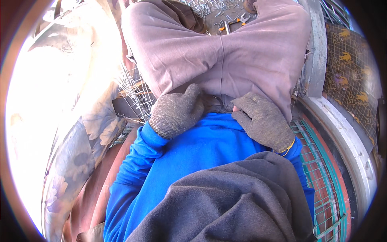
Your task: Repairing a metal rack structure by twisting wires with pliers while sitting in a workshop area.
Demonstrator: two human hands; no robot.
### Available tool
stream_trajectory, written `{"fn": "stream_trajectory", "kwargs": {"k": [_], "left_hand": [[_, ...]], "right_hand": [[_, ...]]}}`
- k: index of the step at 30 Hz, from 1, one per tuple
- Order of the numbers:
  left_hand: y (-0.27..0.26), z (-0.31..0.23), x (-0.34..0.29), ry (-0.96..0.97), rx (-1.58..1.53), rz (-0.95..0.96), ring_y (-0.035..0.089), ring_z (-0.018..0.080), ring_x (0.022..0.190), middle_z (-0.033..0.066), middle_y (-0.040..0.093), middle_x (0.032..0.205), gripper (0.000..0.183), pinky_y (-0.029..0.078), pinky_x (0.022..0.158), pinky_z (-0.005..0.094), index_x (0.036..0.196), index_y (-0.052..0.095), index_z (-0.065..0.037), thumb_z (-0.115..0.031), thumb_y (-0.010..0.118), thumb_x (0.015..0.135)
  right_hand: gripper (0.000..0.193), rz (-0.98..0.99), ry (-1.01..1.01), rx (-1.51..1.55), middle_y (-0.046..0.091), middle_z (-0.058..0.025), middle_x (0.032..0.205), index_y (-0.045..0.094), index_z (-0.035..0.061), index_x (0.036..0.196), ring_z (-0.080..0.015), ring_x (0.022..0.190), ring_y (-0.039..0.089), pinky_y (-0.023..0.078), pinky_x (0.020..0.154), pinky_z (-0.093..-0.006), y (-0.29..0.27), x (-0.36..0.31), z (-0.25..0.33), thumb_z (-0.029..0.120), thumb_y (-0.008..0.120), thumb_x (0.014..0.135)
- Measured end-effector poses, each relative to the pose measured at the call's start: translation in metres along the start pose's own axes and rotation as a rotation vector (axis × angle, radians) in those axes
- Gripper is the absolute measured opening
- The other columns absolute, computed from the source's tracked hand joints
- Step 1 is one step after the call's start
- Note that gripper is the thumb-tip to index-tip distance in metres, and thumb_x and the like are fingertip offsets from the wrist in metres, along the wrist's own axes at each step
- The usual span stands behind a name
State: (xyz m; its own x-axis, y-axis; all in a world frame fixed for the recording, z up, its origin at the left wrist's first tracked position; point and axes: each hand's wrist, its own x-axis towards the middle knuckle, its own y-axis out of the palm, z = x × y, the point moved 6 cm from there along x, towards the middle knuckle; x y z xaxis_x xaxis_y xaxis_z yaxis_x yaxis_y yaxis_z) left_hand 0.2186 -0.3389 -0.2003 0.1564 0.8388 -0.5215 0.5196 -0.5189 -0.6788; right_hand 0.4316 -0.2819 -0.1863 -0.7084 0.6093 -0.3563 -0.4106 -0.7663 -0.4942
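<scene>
Both my hands wear dark grey knitted work gloves and rest at my waist, where the blue top (193,141) meets the mauve-grey trousers (219,56). My left hand (175,113) is closed with its thumb on top, its curled fingers turned inward; what they hold, if anything, is hidden. Over the right side of the hem lies my right hand (264,121), with bent fingers drawn together and a bit of bare fingertip showing through the glove. Whether it grips the cloth, I cannot make out. A dark grey cloth (225,197) hangs over my chest.
Beyond my knees, many loose nails or cut wire pieces (217,8) lie scattered near orange-handled pliers (243,19). Wire mesh (135,94) and a leaf-patterned cloth (92,133) are at left. A green wire grid (322,173), a pale curved beam (342,129) and a brown printed board (348,68) stand right.
</scene>
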Motion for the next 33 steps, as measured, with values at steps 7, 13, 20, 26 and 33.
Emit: {"fn": "stream_trajectory", "kwargs": {"k": [7,13,20,26,33], "left_hand": [[0.0,0.006,-0.004,-0.011,-0.016,-0.059,0.068,0.0436,0.067,0.0214,0.066,0.071,0.031,0.053,0.062,0.053,0.119,0.057,-0.007,-0.022,0.065,0.093],[0.01,0.014,-0.012,-0.033,0.038,-0.076,0.068,0.0454,0.086,0.0242,0.068,0.092,0.027,0.054,0.074,0.0543,0.114,0.06,-0.005,-0.017,0.067,0.091],[-0.009,0.011,-0.016,0.019,-0.388,-0.206,0.069,0.0348,0.101,0.0166,0.069,0.103,0.029,0.054,0.091,0.0428,0.115,0.066,-0.006,-0.026,0.072,0.094],[-0.006,0.009,-0.013,0.054,-0.467,0.11,0.069,0.0322,0.098,0.014,0.07,0.1,0.022,0.053,0.092,0.0415,0.107,0.07,-0.009,-0.026,0.07,0.094],[0.006,0.008,-0.009,0.119,-0.259,0.092,0.069,0.0346,0.093,0.0135,0.069,0.094,0.016,0.053,0.088,0.0443,0.102,0.068,-0.009,-0.021,0.069,0.092]], "right_hand": [[0.022,0.046,-0.063,-0.146,0.065,-0.0146,0.108,0.068,0.0056,0.109,-0.0331,0.102,0.066,0.055,0.085,-0.0452,-0.013,-0.003,-0.003,0.021,0.068,0.093],[0.022,0.17,-0.092,-0.215,0.066,-0.016,0.102,0.067,0.0052,0.111,-0.0372,0.098,0.065,0.053,0.087,-0.0453,-0.017,-0.005,-0.008,0.02,0.068,0.095],[0.02,0.209,0.067,-0.023,0.065,-0.0151,0.103,0.065,0.0065,0.104,-0.0366,0.099,0.064,0.052,0.086,-0.0459,-0.027,0.002,-0.012,0.025,0.066,0.095],[0.024,0.326,0.042,0.034,0.064,-0.0131,0.097,0.064,0.0063,0.103,-0.0342,0.091,0.065,0.052,0.083,-0.0435,-0.021,0.011,0.001,0.026,0.071,0.092],[0.027,0.118,0.329,0.697,0.065,-0.0068,0.098,0.063,0.0043,0.111,-0.0184,0.09,0.063,0.052,0.086,-0.0321,0.008,0.003,-0.022,0.011,0.077,0.089]]}}
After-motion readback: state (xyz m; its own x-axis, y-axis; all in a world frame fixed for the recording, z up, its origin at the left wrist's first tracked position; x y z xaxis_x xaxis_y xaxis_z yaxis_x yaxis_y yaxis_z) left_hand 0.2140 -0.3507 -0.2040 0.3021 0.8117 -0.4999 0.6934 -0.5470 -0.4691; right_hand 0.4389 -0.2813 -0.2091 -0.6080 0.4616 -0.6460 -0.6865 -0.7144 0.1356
